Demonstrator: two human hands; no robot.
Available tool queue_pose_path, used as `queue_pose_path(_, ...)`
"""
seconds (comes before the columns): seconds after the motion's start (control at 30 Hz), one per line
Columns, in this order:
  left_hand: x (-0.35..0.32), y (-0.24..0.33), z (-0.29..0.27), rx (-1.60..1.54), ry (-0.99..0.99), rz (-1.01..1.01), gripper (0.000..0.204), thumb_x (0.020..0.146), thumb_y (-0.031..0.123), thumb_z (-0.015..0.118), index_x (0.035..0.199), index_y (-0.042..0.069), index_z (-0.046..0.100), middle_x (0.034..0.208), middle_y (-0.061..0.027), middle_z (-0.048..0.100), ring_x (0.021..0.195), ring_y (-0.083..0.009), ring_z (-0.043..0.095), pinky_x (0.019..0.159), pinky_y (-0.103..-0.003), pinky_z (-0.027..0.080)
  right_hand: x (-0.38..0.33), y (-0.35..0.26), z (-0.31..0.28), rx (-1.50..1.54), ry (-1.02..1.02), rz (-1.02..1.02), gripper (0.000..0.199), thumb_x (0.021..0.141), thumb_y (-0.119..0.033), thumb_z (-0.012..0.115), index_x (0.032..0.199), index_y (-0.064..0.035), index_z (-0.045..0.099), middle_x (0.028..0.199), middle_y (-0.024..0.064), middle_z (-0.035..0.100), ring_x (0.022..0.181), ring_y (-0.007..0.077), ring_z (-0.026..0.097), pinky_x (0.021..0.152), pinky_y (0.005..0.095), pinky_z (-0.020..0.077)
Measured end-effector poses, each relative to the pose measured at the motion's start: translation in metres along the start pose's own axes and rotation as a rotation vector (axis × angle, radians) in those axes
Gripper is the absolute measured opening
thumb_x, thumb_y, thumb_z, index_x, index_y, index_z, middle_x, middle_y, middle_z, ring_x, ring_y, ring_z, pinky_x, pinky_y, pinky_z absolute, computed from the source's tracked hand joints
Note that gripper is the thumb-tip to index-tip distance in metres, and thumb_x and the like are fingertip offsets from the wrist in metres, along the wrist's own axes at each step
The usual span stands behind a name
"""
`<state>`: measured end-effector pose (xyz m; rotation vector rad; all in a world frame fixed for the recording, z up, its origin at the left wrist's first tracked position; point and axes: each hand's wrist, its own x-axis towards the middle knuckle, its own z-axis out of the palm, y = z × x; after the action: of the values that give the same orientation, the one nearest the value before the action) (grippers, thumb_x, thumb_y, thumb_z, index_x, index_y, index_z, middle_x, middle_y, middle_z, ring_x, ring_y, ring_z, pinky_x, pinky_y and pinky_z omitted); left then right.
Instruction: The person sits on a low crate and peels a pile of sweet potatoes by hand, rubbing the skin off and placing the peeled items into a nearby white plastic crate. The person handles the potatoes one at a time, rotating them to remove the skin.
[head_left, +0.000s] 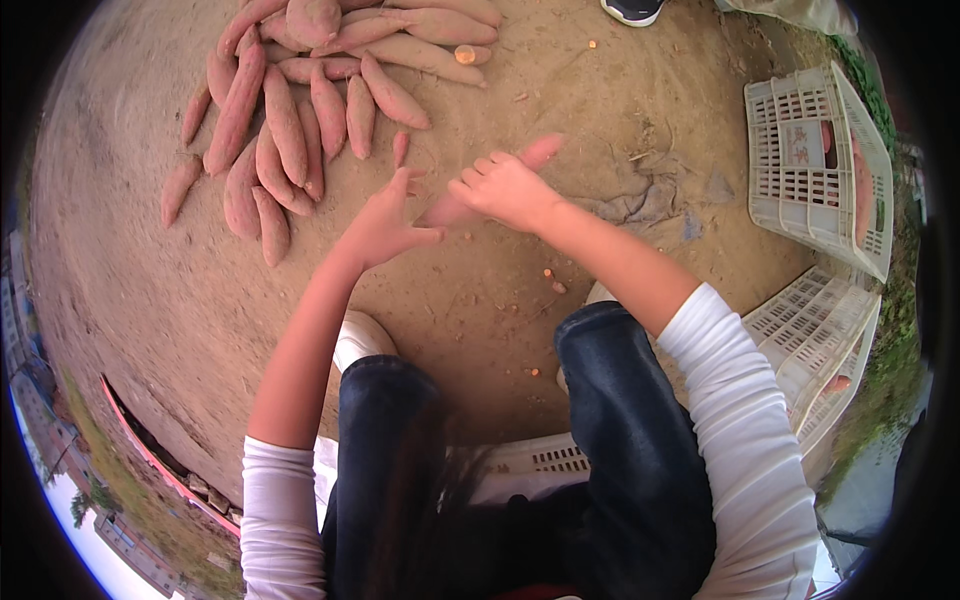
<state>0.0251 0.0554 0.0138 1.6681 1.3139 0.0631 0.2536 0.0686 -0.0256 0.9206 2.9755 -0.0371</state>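
My right hand (pixel 508 192) is wrapped round the middle of a long reddish sweet potato (pixel 543 150). Its one end sticks out past my fist to the far right, and the other points toward my left hand. My left hand (pixel 385 225) is open, thumb and fingers spread, close to the near end of that root; I cannot tell if it touches. Just beyond my left fingertips lies a small thin sweet potato (pixel 401 148). A heap of sweet potatoes (pixel 285 125) covers the ground at the far left, and one (pixel 465 55) there shows an orange cut or broken end.
Two white plastic crates, one farther (pixel 775 200) and one nearer (pixel 800 320), stand at the right with some roots in them. A grey cloth scrap (pixel 650 200) lies on the dirt, with small orange bits (pixel 548 273) about. Another person's shoe (pixel 632 10) shows at the top.
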Motion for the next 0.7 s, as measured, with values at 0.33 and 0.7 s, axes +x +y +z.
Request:
queue_pose_path(0.33,0.009,0.008,0.043,-0.427,-0.342,-0.471,0.035,0.079,0.022,0.072,0.104,0.004,0.056,0.088,-0.0132,0.070,0.080,-0.0231,0.071,0.063,-0.034,0.053,0.016,-0.003,0.006,0.065,0.207,-0.121,0.016,0.076,-0.019,0.069,0.085,-0.0121,0.058,0.079,0.0010,0.064,0.076,0.0188,0.066,0.066,0.0338,0.0493)
queue_pose_path(0.7,-0.007,0.001,0.033,0.639,0.501,0.187,0.038,0.076,0.012,0.073,0.109,0.009,0.055,0.092,-0.0101,0.066,0.084,-0.0326,0.067,0.067,-0.043,0.054,0.023,0.031,-0.020,1.543,-0.755,0.442,0.039,0.067,-0.016,0.078,0.099,0.0002,0.064,0.079,0.0096,0.068,0.074,0.0177,0.067,0.062,0.0363,0.0525)
